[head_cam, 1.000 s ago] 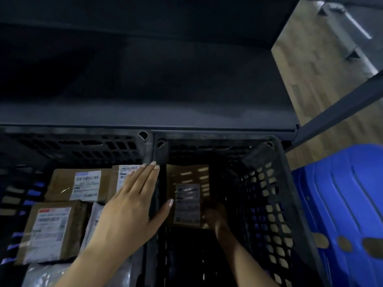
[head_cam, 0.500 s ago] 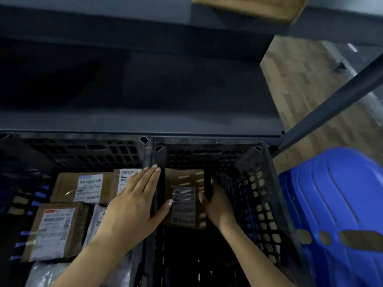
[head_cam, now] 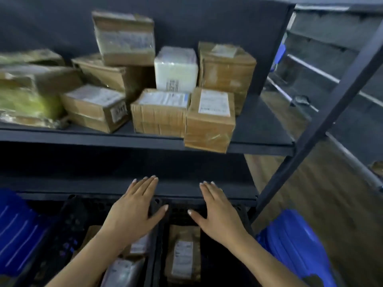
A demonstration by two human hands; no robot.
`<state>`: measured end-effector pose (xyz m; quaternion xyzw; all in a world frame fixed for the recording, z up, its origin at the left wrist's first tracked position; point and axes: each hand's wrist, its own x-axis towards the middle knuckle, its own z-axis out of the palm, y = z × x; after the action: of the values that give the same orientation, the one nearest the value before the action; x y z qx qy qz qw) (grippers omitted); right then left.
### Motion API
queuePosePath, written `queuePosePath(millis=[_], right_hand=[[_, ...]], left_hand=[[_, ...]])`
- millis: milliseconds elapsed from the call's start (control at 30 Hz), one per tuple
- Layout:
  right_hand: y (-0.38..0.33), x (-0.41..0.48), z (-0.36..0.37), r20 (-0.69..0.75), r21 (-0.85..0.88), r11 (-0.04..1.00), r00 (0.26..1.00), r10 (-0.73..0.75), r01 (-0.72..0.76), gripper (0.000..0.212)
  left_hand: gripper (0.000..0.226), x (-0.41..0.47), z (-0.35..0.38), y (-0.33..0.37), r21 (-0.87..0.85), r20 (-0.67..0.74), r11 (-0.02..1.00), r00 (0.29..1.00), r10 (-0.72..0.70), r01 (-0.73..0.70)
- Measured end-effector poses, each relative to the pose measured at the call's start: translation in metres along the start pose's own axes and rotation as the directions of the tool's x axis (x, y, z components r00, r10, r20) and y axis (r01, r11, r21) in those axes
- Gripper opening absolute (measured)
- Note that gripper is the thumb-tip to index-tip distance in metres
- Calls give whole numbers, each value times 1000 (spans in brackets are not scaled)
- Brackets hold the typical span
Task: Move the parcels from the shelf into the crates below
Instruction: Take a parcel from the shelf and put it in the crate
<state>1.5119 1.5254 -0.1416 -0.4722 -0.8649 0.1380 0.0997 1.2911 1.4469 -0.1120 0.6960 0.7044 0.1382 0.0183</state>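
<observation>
Several brown cardboard parcels stand on the dark shelf point(head_cam: 263, 129) above; the nearest one point(head_cam: 209, 121) overhangs its front edge, and a white parcel point(head_cam: 176, 69) sits behind it. Below, two black crates sit side by side. The right crate point(head_cam: 246, 214) holds a flat brown parcel point(head_cam: 183, 253) with a label. The left crate point(head_cam: 68, 220) holds several parcels, mostly hidden by my arm. My left hand point(head_cam: 134, 210) and my right hand point(head_cam: 219, 212) hover over the crates' far rims with fingers straight, holding nothing.
A blue crate point(head_cam: 294, 245) stands at the lower right and another blue crate point(head_cam: 14, 228) at the lower left. A dark slanted shelf post point(head_cam: 323, 121) runs along the right. An empty lower shelf board point(head_cam: 83, 183) lies just beyond my fingertips. Wooden floor shows on the right.
My right hand has let go of the flat parcel in the right crate and risen. Both hands lifted above the crates. My view tilted up, bringing the loaded shelf into sight.
</observation>
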Motion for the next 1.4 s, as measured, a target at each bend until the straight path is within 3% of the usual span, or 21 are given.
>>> queuePosePath(millis=[400,767,1033,1400], right_hand=[[-124,41,-114,-234,11,983,956,-177,184,77],[-233,144,-153,-390,55,998,920,45,-26,74],[-228,202,-185,-410,75,988,899,156,-137,70],[-178,311,-220,-332,157,976,923,195,-149,97]], left_hand=[[75,6,-159,-53,-18,-281,992,952,-122,122],[74,43,-251,-183,12,-318,1000,948,-12,17],[74,111,-268,-191,-14,-330,997,942,63,-72],[64,230,-250,-187,-111,-288,993,958,1,-34]])
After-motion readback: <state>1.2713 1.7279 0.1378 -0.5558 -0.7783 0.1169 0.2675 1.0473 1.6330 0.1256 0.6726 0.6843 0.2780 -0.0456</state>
